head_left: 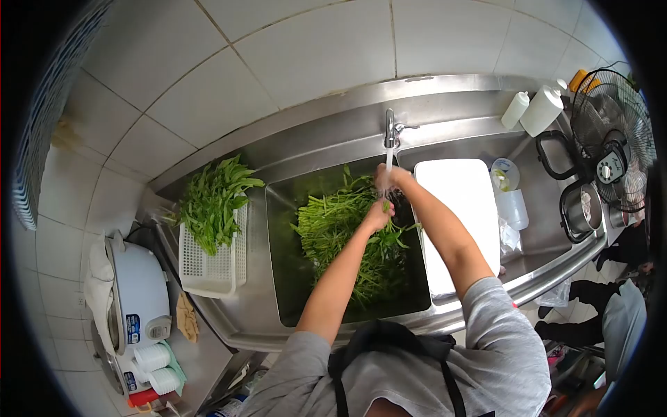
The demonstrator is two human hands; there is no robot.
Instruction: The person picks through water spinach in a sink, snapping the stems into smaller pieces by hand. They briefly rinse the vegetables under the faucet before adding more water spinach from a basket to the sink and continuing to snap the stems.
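Running water falls from the faucet (390, 128) over my right hand (391, 179), whose fingers are curled; what they hold, if anything, is hidden by the splash. Just below it, my left hand (379, 214) is closed around some leafy greens, with a bit of green showing at the fingers. Under and beside both hands, a large heap of long-stemmed leafy greens (333, 233) lies in water in the left sink basin (288, 292). Its cut stems point up and left, and leaves spread toward the right side.
More leafy greens (217, 201) lie in a white perforated basket (201, 267) on the left drainboard. A white board (458, 222) covers part of the right basin. White bottles (542, 111) and a fan (611, 153) stand at right. A rice cooker (139, 292) sits far left; another person (622, 320) is lower right.
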